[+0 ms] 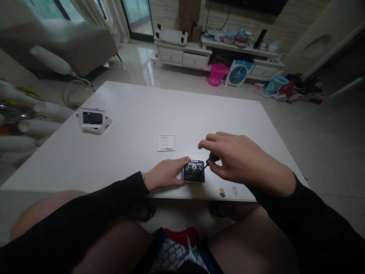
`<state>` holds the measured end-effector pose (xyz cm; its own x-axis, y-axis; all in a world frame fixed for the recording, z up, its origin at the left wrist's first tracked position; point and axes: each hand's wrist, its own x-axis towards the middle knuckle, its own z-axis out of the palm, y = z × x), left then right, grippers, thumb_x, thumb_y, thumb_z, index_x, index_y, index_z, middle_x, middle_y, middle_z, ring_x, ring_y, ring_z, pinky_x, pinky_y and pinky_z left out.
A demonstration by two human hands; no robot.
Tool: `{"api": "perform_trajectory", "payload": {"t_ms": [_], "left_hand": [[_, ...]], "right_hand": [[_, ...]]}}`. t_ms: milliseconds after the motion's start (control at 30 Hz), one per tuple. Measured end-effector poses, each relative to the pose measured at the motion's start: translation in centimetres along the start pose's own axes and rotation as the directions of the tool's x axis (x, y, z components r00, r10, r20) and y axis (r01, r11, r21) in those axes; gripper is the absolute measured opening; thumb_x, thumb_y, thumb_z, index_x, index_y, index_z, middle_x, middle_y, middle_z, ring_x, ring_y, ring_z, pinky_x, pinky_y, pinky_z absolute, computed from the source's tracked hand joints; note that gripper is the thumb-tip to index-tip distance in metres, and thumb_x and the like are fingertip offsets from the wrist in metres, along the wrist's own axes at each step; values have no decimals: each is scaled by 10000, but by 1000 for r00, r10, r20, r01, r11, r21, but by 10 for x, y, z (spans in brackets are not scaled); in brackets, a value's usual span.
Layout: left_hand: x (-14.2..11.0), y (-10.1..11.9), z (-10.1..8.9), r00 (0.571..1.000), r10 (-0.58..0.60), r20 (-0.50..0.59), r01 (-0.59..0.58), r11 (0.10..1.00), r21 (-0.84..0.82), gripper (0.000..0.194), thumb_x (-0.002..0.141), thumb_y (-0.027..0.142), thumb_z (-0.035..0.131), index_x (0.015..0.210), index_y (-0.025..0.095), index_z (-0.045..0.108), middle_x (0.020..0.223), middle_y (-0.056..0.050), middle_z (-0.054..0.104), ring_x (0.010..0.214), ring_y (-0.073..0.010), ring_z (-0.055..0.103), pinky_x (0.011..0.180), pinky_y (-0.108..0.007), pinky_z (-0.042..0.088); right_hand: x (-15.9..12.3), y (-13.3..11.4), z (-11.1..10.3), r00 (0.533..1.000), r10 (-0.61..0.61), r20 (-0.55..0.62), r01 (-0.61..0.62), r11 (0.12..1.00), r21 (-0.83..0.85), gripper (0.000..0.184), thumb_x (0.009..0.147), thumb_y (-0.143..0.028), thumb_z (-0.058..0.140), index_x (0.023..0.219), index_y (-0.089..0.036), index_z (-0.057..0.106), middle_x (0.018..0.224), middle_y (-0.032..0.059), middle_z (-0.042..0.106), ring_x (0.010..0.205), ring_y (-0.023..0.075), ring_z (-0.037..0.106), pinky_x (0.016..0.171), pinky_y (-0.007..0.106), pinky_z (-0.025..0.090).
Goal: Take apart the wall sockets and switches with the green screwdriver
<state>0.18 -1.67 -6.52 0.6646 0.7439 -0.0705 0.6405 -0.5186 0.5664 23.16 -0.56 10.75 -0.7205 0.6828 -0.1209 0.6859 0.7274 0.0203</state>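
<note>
A small square wall switch [194,173], its black back facing up, lies on the white table [137,110] near the front edge. My left hand [167,172] grips it from the left, thumb at the near edge and fingers at the far corner. In my right hand [236,158] is a screwdriver [213,157] with a dark green handle. It is tilted, and its dark shaft reaches down to the right part of the switch's back; whether the tip sits in a screw is too small to tell. A white switch cover plate [166,143] lies flat just beyond.
White frames with a dark panel [92,118] are stacked at the table's left. Two stickers, one a yellow cartoon figure [222,192], are by the front edge. Beyond stand a pink basket [217,74], a blue fan [238,73] and a cluttered low cabinet [196,59].
</note>
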Motion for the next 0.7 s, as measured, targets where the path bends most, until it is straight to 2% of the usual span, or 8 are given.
{"api": "perform_trajectory", "payload": {"t_ms": [100,200,300,400,500,567,633,700], "left_hand": [[0,-1,1,1000,9,-3,-9,1000,-2,783,842,390,777,1529,228,439,1543,-148,579,1312,-371,647,1039,-475,551],[0,-2,2,1000,16,-12,-16,1000,-1,785,845,399,777,1533,235,437,1537,-149,584,1302,-367,654,1033,-483,556],[-1,-1,2,1000,10,-12,-10,1000,5,779,847,392,774,1532,236,437,1547,-147,574,1312,-369,648,1042,-483,555],[-1,-1,1,1000,11,-4,-11,1000,5,768,856,392,772,1529,243,435,1558,-139,565,1314,-367,647,1048,-478,551],[0,0,0,1000,18,0,-18,1000,2,771,861,401,774,1531,233,431,1547,-143,575,1302,-366,655,1037,-477,554],[0,-1,0,1000,18,1,-18,1000,5,777,861,401,775,1534,232,427,1537,-148,583,1298,-366,657,1033,-482,556],[0,-1,0,1000,13,4,-13,1000,6,776,856,397,777,1532,240,430,1530,-148,589,1288,-363,662,1025,-481,560],[0,0,0,1000,9,-1,-9,1000,6,771,851,393,776,1527,247,436,1527,-143,593,1278,-361,668,1021,-475,562]], "right_hand": [[1,-1,1,997,72,-19,-73,996,-47,197,1002,-319,531,1108,-206,652,1045,75,724,762,193,609,592,332,181],[1,-2,2,996,90,-13,-91,993,-74,197,1018,-273,486,1109,-221,652,1032,60,730,663,164,570,588,339,155],[0,-2,-1,999,29,16,-28,999,-24,212,933,-186,530,1105,-220,648,1022,57,715,752,183,608,594,335,181],[0,-2,-1,1000,8,8,-8,1000,9,188,925,-216,552,1086,-205,648,1025,69,703,861,212,633,599,331,199],[2,-2,2,997,70,-21,-71,996,-48,201,1008,-304,497,1099,-207,647,1045,71,711,750,188,604,584,335,167],[2,-1,4,995,100,-29,-102,991,-86,219,1032,-304,462,1107,-213,646,1040,65,718,667,168,565,578,340,141],[2,-1,3,997,82,-11,-83,994,-76,199,1003,-245,478,1106,-215,645,1029,60,717,674,168,564,580,341,144],[1,-1,0,999,37,10,-37,999,-30,200,934,-187,524,1091,-210,645,1019,62,706,765,187,596,586,337,172]]}}
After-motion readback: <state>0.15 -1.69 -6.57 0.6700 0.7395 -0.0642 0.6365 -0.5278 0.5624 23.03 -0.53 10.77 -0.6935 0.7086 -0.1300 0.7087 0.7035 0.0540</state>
